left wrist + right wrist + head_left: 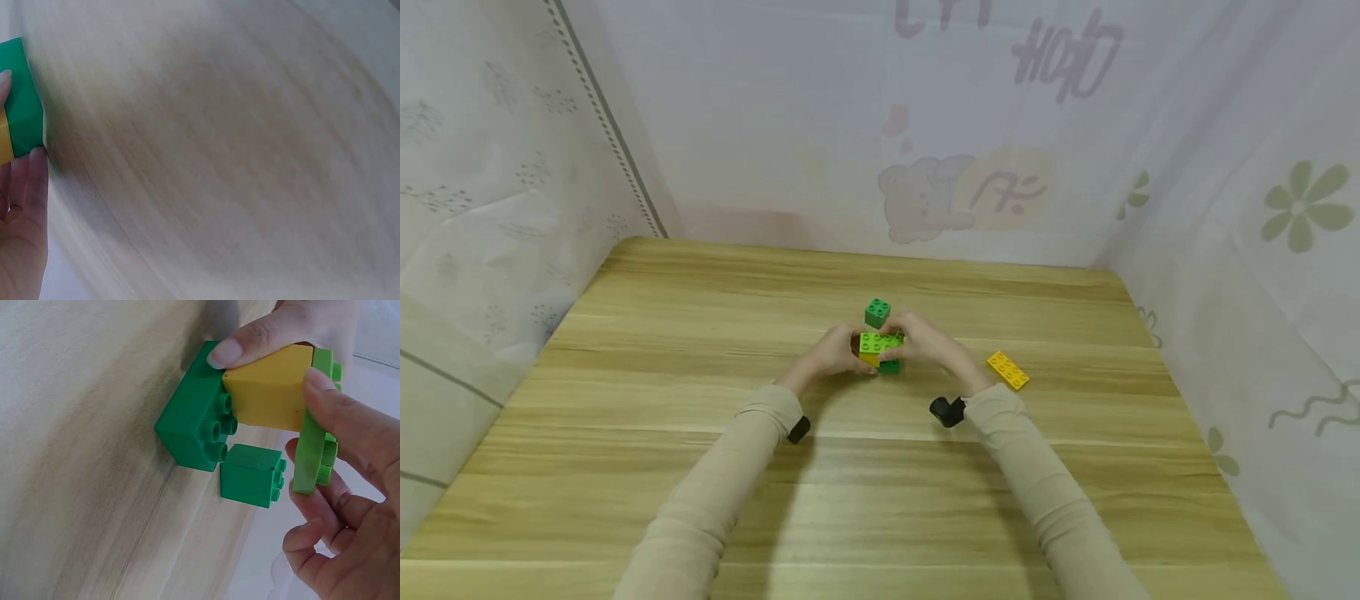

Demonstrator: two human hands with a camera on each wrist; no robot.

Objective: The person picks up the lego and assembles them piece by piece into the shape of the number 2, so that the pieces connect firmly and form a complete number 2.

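Note:
Close over the table, my left hand (833, 350) grips a stack of toy building bricks, its thumb laid across the joint between a long green brick (190, 412) at the bottom and a yellow brick (269, 390). Several studs of the green brick show bare beside the yellow one. On top lies a thin lime-green brick (312, 425), which my right hand (925, 340) pinches between thumb and fingers at one end. That end juts out past the yellow brick. Just beyond both hands stands a smaller green brick (877, 312), studs up.
A flat yellow brick (1008, 370) lies on the wooden table (865, 500) to the right of my right forearm. Patterned cloth (775, 125) hangs along the table's back and sides. Black wrist mounts (947, 412) stick out below my sleeves.

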